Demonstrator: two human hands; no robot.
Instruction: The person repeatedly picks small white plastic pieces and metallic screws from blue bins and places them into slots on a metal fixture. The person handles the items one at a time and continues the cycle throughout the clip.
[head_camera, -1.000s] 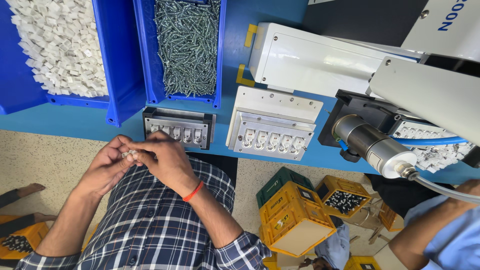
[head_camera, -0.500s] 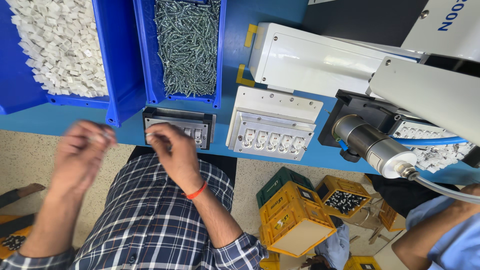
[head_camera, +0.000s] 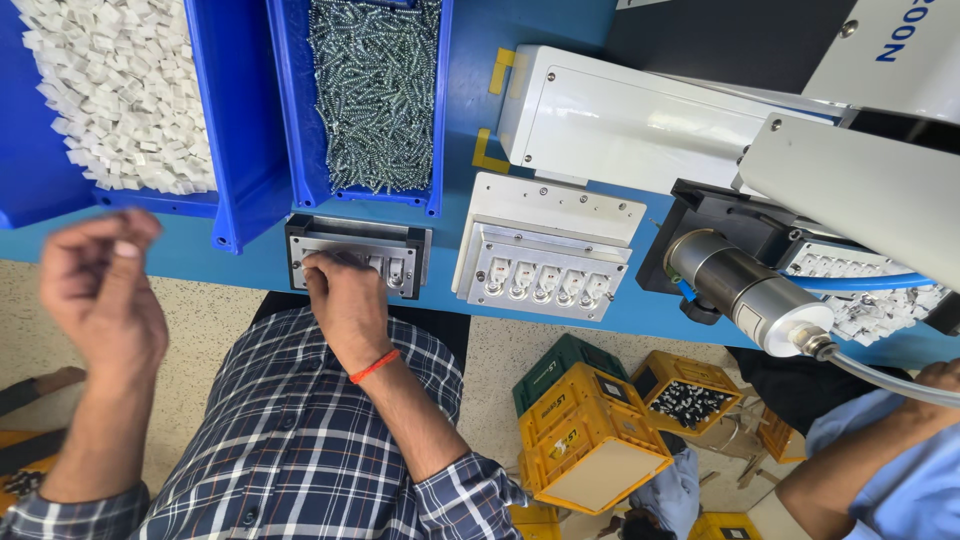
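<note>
Right hand (head_camera: 345, 290) moved onto grey fixture (head_camera: 357, 255), left hand (head_camera: 100, 290) raised

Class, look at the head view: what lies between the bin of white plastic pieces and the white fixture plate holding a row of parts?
In the head view, the blue bin of screws and the small dark fixture, which the right hand is touching, lie between the white-pieces bin and the white fixture plate.

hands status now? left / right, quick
Left hand: raised off the bench, fingers pinched; held item cannot be told.
Right hand: fingers down on the small grey fixture; grasp cannot be told.
</note>
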